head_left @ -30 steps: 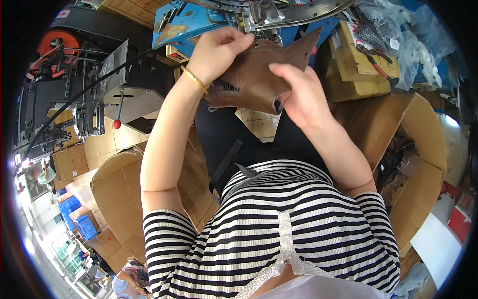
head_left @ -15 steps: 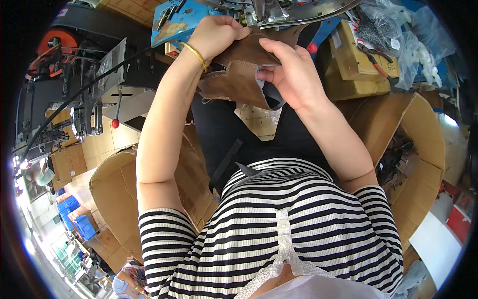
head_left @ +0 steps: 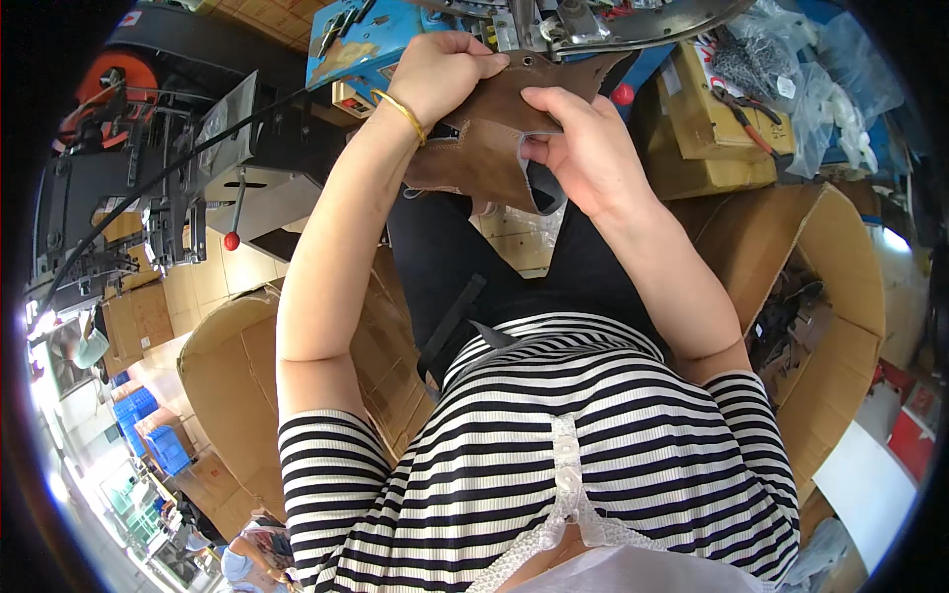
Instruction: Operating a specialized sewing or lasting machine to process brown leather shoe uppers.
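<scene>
A brown leather shoe upper [head_left: 484, 128] with stitched seams and a dark lining hangs between my two hands, just below the machine head. My left hand [head_left: 442, 77] pinches its upper edge near a small round eyelet hole [head_left: 527, 61]. My right hand [head_left: 593, 143] grips the other side, thumb on the outside and fingers inside the opening. Right above the leather is the metal working end of a machine [head_left: 583, 30]. How close the leather's edge comes to the metal tip, I cannot tell exactly.
Blue machine body [head_left: 361, 49] stands at the far left of my hands. An open carton [head_left: 840, 296] on the right holds dark pieces; another carton [head_left: 237, 376] sits at the left. Pliers [head_left: 753, 127] lie on a box [head_left: 692, 119]. A red-knobbed lever [head_left: 231, 240] sticks out at the left.
Both hands and the shoe upper have shifted slightly to the right. The leather's top edge has come away from under the metal arm, and an eyelet hole now shows.
</scene>
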The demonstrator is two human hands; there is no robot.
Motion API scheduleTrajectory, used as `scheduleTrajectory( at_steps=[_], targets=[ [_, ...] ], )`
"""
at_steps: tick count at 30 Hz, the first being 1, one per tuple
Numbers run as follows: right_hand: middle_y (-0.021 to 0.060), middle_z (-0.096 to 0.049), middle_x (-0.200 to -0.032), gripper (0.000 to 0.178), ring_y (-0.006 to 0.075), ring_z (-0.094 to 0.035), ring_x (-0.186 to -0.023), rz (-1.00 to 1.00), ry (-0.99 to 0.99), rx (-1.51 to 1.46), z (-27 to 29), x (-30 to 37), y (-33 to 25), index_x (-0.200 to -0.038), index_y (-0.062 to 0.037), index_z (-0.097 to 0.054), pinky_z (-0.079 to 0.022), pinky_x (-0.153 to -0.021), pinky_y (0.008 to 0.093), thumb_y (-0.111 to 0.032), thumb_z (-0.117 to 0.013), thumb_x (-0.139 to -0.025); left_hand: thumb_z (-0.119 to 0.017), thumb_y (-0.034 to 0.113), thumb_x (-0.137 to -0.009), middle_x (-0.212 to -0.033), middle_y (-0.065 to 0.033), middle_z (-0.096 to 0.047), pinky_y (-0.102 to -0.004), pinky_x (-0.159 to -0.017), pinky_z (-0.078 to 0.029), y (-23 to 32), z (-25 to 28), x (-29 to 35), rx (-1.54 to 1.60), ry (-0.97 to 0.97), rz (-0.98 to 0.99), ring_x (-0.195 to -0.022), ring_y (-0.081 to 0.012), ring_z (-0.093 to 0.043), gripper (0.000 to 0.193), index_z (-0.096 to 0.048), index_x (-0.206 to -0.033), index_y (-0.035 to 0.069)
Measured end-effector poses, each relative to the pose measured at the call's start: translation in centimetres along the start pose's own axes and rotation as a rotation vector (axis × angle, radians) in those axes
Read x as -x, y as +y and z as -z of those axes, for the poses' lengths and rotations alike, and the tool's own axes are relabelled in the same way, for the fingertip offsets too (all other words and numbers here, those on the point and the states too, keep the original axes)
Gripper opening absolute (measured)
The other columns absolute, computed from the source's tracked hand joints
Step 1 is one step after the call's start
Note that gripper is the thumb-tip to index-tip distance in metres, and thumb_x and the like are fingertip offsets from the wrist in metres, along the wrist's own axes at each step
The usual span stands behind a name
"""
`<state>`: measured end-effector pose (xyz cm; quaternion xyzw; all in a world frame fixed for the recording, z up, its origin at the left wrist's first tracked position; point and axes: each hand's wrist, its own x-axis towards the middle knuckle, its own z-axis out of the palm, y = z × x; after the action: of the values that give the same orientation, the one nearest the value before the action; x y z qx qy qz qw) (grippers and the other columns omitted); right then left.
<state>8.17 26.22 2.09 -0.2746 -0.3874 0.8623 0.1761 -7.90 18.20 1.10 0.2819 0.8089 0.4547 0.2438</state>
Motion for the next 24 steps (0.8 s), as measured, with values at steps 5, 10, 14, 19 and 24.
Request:
scheduleTrajectory(
  at_steps=[5,10,14,19,24],
  targets=[
    [0.0080,-0.065,-0.089,0.022,0.0184,-0.065,-0.077,0.009,-0.163,0.082,2.5,2.4,2.1,-0.093,0.0044,-0.065,-0.054,-0.067,0.0331,-0.017,-0.059,-0.090,-0.064,0.035,-0.087,-0.071,-0.0125,-0.067,-0.0331,-0.067,-0.048,0.0,-0.1,3.3,-0.200,-0.074,-0.320,-0.068,-0.0210,-0.063,0.033,-0.070,-0.086,0.002],
    [0.0201,-0.062,-0.092,0.043,0.0345,-0.063,-0.085,0.641,-0.795,1.305,5.5,7.6,7.6,-0.117,0.0096,-0.050,-0.052,-0.074,0.0424,-0.015,-0.063,-0.084,-0.059,0.047,-0.090,-0.074,-0.0125,-0.069,-0.0314,-0.062,-0.049,-1.6,-0.7,8.9,0.010,-0.268,-0.311,-0.069,-0.0179,-0.066,0.049,-0.070,-0.088,-0.001],
    [0.0262,-0.062,-0.099,0.056,0.0368,-0.064,-0.091,0.731,-0.883,1.436,6.3,7.4,10.7,-0.118,0.0172,-0.045,-0.052,-0.076,0.0426,-0.021,-0.065,-0.082,-0.073,0.017,-0.083,-0.067,-0.0012,-0.061,-0.0283,-0.051,-0.043,-5.0,-2.7,9.7,0.524,-0.295,0.447,-0.056,-0.0078,-0.051,0.020,-0.066,-0.080,-0.001],
    [0.0204,-0.057,-0.065,0.019,0.0352,-0.061,-0.059,0.241,-1.474,0.852,3.3,8.3,0.6,-0.084,-0.0017,-0.057,-0.051,-0.061,0.0434,-0.019,-0.056,-0.091,-0.071,0.010,-0.076,-0.084,-0.0087,-0.066,-0.0348,-0.068,-0.050,-6.5,-0.2,13.3,-0.375,-0.599,-0.165,-0.075,-0.0172,-0.063,0.011,-0.065,-0.084,0.007],
    [0.0122,-0.064,-0.108,0.031,0.0276,-0.060,-0.101,0.963,-1.052,1.146,3.2,4.3,2.3,-0.112,-0.0044,-0.063,-0.043,-0.098,0.0420,-0.021,-0.065,-0.085,-0.065,0.015,-0.080,-0.096,-0.0092,-0.064,-0.0412,-0.079,-0.050,-4.2,-3.0,17.0,-0.458,-0.598,-0.715,-0.093,-0.0310,-0.061,0.005,-0.065,-0.082,0.011]
  ],
)
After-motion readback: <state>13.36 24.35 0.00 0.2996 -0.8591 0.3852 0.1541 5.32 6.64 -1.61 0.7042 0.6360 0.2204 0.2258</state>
